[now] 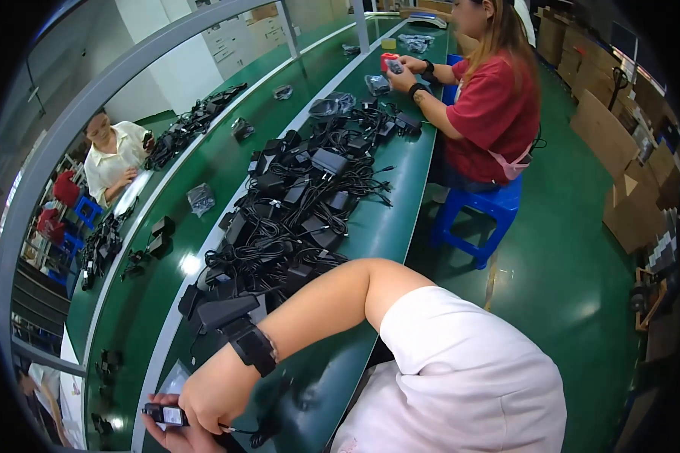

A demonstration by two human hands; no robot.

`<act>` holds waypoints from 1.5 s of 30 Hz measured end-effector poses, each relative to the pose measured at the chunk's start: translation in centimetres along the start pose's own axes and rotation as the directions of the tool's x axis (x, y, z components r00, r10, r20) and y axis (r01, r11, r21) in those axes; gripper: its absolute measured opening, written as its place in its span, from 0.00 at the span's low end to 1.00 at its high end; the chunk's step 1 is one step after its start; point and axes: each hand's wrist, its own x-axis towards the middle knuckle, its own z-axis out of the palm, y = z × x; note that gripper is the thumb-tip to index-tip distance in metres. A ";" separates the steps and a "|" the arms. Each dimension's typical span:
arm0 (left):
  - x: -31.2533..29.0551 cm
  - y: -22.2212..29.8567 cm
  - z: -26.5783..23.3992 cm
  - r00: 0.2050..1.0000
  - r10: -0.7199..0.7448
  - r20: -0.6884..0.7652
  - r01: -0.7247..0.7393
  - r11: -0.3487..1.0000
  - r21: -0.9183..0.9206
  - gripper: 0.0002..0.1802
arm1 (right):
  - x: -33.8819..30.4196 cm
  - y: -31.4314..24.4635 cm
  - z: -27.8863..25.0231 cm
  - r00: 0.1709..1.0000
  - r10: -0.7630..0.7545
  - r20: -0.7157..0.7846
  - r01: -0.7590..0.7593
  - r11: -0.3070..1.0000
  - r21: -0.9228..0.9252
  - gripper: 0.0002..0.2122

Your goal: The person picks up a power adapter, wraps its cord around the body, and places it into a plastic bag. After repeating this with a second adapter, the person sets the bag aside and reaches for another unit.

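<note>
At the lower left, my left hand [180,439] grips a small black power adapter [165,414] with a pale label facing up. Just above it my right hand [217,389] is closed, its fingers curled and partly hidden against the left hand. A thin black cable [238,431] comes out from under the right fingers and trails to a small bundle on the green bench. My right wrist wears a black strap with a box-like device [251,343]. Beyond that forearm lies a large heap of black adapters with coiled cables [302,189].
A green conveyor belt [227,162] runs along the bench's left, carrying bagged adapters [200,198] and loose ones. A grey frame [75,98] arches over it. Ahead on the right, a person in red [491,113] sits on a blue stool [480,215]. Another person [115,155] works across the belt.
</note>
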 end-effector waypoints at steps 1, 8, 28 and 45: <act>-1.1 -0.1 0.8 1.000 0.027 -0.015 -0.027 1.000 0.010 0.23 | 0.5 0.0 0.4 0.988 -0.058 -0.146 0.049 0.997 -0.064 0.05; -0.4 1.3 6.9 0.735 0.668 -0.114 -0.589 0.713 0.382 0.10 | -0.2 2.3 4.6 0.862 0.479 0.163 -0.239 0.103 0.965 0.34; -2.9 -0.8 3.2 0.704 0.710 -0.039 -0.113 0.166 0.980 0.23 | 0.4 5.3 2.2 0.426 0.904 -0.035 -0.495 0.265 0.827 0.09; -3.2 -3.1 0.0 0.670 0.742 0.001 -0.130 0.115 0.985 0.28 | 0.3 6.3 8.5 0.701 0.674 -0.232 -0.610 0.736 0.295 0.28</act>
